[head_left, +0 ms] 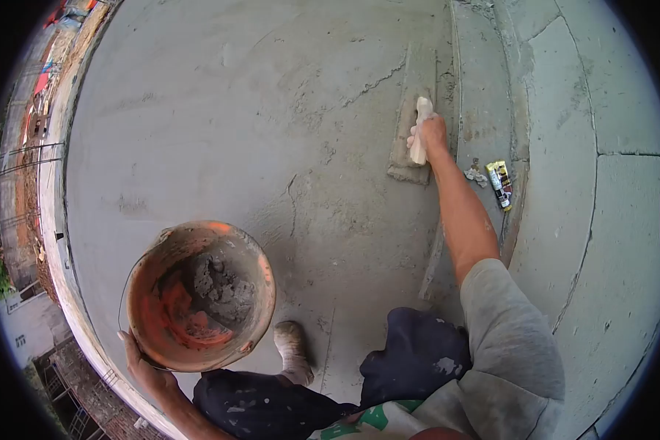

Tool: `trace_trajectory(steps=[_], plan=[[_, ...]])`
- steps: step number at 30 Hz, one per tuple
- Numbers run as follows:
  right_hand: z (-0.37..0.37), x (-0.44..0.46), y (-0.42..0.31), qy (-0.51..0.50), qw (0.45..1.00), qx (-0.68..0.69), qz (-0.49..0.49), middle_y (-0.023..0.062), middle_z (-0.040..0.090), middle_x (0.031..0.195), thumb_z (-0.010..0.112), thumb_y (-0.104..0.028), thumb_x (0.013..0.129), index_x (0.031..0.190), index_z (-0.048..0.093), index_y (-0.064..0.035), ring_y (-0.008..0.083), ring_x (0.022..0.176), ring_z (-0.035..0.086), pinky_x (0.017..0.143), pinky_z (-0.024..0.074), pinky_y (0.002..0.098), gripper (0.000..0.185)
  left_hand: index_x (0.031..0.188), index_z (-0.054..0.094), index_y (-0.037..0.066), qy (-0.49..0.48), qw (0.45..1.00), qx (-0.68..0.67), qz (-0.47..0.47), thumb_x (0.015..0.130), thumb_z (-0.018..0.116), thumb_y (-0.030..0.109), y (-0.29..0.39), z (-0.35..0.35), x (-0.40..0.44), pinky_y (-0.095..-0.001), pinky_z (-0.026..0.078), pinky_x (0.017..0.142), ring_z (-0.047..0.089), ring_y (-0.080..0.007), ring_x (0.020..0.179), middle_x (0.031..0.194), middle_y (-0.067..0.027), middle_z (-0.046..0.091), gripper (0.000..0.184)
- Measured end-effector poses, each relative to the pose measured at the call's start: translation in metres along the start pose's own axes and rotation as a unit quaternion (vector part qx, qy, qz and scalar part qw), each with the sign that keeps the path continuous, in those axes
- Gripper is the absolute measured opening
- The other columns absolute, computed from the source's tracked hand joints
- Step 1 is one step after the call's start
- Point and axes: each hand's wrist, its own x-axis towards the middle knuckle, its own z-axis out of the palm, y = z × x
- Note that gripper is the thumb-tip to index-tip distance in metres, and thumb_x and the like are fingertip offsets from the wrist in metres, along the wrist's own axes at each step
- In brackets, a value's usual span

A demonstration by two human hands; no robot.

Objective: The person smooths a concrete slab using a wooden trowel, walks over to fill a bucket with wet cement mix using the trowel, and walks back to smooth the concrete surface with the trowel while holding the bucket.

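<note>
My right hand point(427, 135) is wrapped round the pale handle of a long plastering float point(409, 165). The float's flat blade lies against the grey cement surface point(198, 132). At the lower left, my left hand point(148, 367) grips the lower side of a round orange bucket point(266, 293), its fingers partly hidden behind it. The bucket is tilted so that its inside shows, with a lump of grey mortar point(224, 290) in it and orange patches on its wall. Cracks and rough spots mark the cement near the float.
A yellow and black wrapper point(499, 185) lies right of my forearm, beside a small crumpled scrap point(476, 175). Grey slabs point(631, 220) with joints run along the right. A pale ledge point(55, 220) bounds the left, with buildings below. My foot point(293, 352) is near the bucket.
</note>
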Motion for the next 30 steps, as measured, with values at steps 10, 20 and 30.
trace_trajectory(steps=[10,20,30], plan=[[0.086,-0.005,-0.06,-0.207,0.966,-0.154,0.013,0.0111,0.058,0.074,0.049,-0.028,0.095,0.099,0.053,0.0047,0.0201,0.051,0.057,0.046,0.0508,0.0377,0.033,0.123,0.055,-0.006,0.013,1.0,0.009,-0.01,0.101,0.043,0.034,-0.003,-0.017,0.006,-0.0337,0.044,0.095,0.056,-0.0193,0.109,0.117,-0.0131,0.059,0.046],[0.084,-0.152,0.061,-0.399,0.806,-0.408,-0.154,0.0277,0.064,0.095,0.05,-0.052,0.093,0.112,0.054,0.009,0.0369,0.092,0.065,0.078,0.0505,0.0474,0.064,0.12,0.057,-0.007,-0.021,0.999,0.008,0.026,0.1,0.047,0.033,0.004,0.013,0.005,-0.0318,0.048,0.09,0.06,-0.0175,0.102,0.113,-0.0129,0.061,0.046],[0.074,-0.09,-0.056,-0.114,0.916,-0.352,-0.154,0.0228,0.063,0.108,0.054,-0.04,0.092,0.11,0.057,0.0041,0.036,0.102,0.062,0.086,0.0501,0.0454,0.048,0.122,0.055,-0.008,-0.096,0.994,-0.026,0.047,0.101,0.044,0.033,0.012,0.014,0.0,-0.0321,0.047,0.09,0.059,-0.0182,0.104,0.113,-0.013,0.062,0.047]])
